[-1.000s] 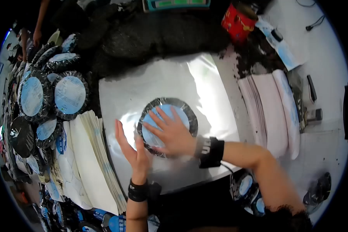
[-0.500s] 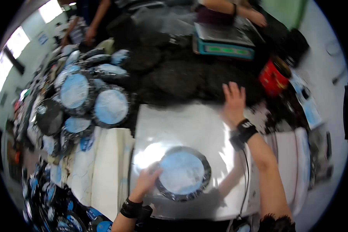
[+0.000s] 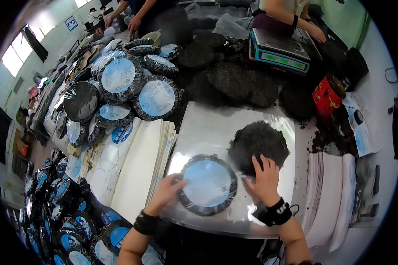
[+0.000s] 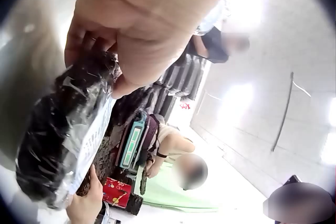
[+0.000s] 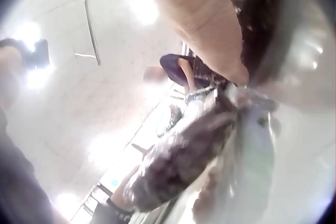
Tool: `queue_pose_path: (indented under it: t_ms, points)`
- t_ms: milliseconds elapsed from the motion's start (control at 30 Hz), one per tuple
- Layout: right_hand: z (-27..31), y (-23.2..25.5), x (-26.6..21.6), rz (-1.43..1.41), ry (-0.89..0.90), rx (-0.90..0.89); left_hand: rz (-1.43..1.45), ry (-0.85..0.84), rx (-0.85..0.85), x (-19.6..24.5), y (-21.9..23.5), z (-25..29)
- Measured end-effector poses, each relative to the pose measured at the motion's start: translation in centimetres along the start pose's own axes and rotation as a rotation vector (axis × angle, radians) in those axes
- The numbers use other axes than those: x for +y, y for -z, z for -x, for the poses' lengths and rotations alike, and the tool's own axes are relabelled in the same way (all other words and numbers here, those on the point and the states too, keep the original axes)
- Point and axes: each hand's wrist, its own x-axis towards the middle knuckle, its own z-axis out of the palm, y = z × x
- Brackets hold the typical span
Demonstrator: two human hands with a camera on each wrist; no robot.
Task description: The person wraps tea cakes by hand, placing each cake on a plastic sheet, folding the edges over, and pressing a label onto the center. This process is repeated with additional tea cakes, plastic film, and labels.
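Observation:
A round black cake in clear wrap with a pale blue label (image 3: 207,183) lies on the shiny sheet (image 3: 208,121). My left hand (image 3: 164,194) grips its left edge; in the left wrist view the thumb and curled fingers of the left hand (image 4: 142,29) pinch the wrapped cake (image 4: 63,124). Behind and to the right lies a bare dark, rough disc (image 3: 261,145). On that disc's near edge rest fingers of my right hand (image 3: 264,182), its thumb pointing toward the wrapped cake. The right wrist view shows the wrapped cake (image 5: 184,155) beside the right hand (image 5: 205,19).
Wrapped cakes (image 3: 157,98) pile up at the left. Paper stacks flank the sheet, left (image 3: 137,168) and right (image 3: 325,190). Behind are dark discs (image 3: 234,81), a scale (image 3: 281,55) and a red can (image 3: 327,97). Other people's arms reach in at the back.
My right hand has come back from the dark discs behind, and a bare disc now lies on the sheet. My left hand has stayed at the wrapped cake's left edge; the head view has shifted.

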Motion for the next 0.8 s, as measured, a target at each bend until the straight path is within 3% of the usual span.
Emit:
queue_pose_path:
  t_ms: [100,133,167,200,233,300,367,400,433,467,500,567,633,700,767,800]
  points:
    - [-0.2,0.7,1.0,-0.114,0.024,0.021,0.002,0.054,0.082,4.8,6.2,2.5]
    - [-0.1,0.3,1.4,-0.127,0.04,0.032,0.089,-0.048,0.143,4.9,8.1,1.5]
    - [-0.1,0.3,1.6,-0.139,0.058,0.04,-0.007,-0.043,0.255,5.6,11.0,0.4]
    - [-0.2,0.6,1.3,-0.153,0.061,0.023,0.119,-0.123,0.304,5.8,14.2,-1.8]
    - [-0.3,1.0,1.1,-0.173,0.079,0.023,0.17,-0.401,0.415,6.0,17.8,-4.3]
    - [0.0,1.6,1.3,-0.21,0.083,0.012,0.348,-0.442,0.466,9.6,23.0,-6.6]
    - [0.2,2.8,2.8,-0.367,-0.016,0.087,0.489,-0.414,0.488,13.0,18.1,-4.8]
    - [0.2,3.3,4.4,-0.321,-0.046,0.235,0.365,-0.333,0.352,10.3,17.1,-5.3]
    - [0.2,3.4,6.5,-0.319,-0.123,0.347,0.225,-0.443,0.23,8.5,12.0,-3.9]
    - [-0.1,3.4,8.6,-0.31,-0.211,0.401,0.101,-0.342,0.077,5.9,8.8,-4.7]
    - [-0.4,0.6,12.4,-0.409,-0.303,0.405,0.048,-0.243,0.062,3.8,3.7,-5.7]
    - [-2.1,-2.8,14.1,-0.694,-0.437,0.361,-0.068,-0.398,0.013,1.4,-6.6,-6.8]
    - [-4.3,-6.7,13.6,-0.933,-0.449,0.282,0.206,-0.475,0.041,1.8,-16.3,-10.8]
    - [-3.1,-6.6,7.3,-0.795,-0.459,0.257,-0.025,-0.423,0.128,5.2,-18.0,-11.4]
    - [-2.0,-5.1,3.2,-0.878,-0.532,0.323,0.133,-0.337,0.108,6.6,-16.6,-11.4]
    - [-2.0,-4.7,2.4,-0.832,-0.518,0.337,0.016,-0.359,0.121,5.8,-15.9,-11.1]
